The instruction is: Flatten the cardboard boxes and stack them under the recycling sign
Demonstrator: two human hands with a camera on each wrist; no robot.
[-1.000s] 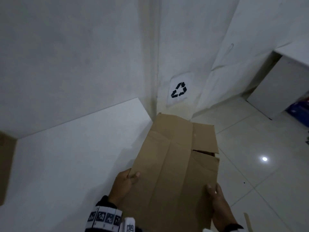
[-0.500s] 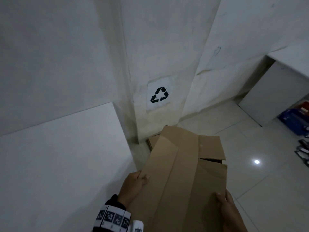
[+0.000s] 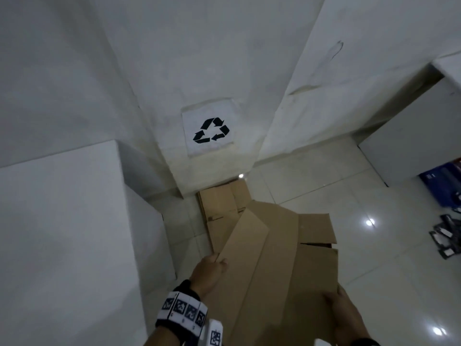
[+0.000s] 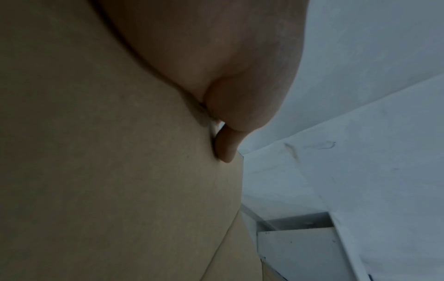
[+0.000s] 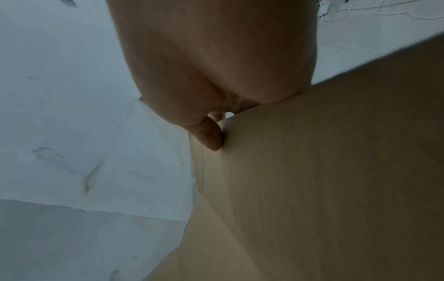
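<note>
Flattened box [image 3: 279,270]: plain brown corrugated sheet, matte, creased lengthwise, flaps splayed at the far end, held in the air above the floor [image 3: 374,258]. Left hand [image 3: 208,273] grip pinches the left edge, thumb on top. Right hand [image 3: 345,318] grip clamps the right edge, thumb pressed on the face. Beyond it, a stack [image 3: 220,208] of flat cardboard lies on glossy white tile, against the wall just under the sign [image 3: 210,131]: white paper, black three-arrow loop. White counter [image 3: 62,233] at left.
</note>
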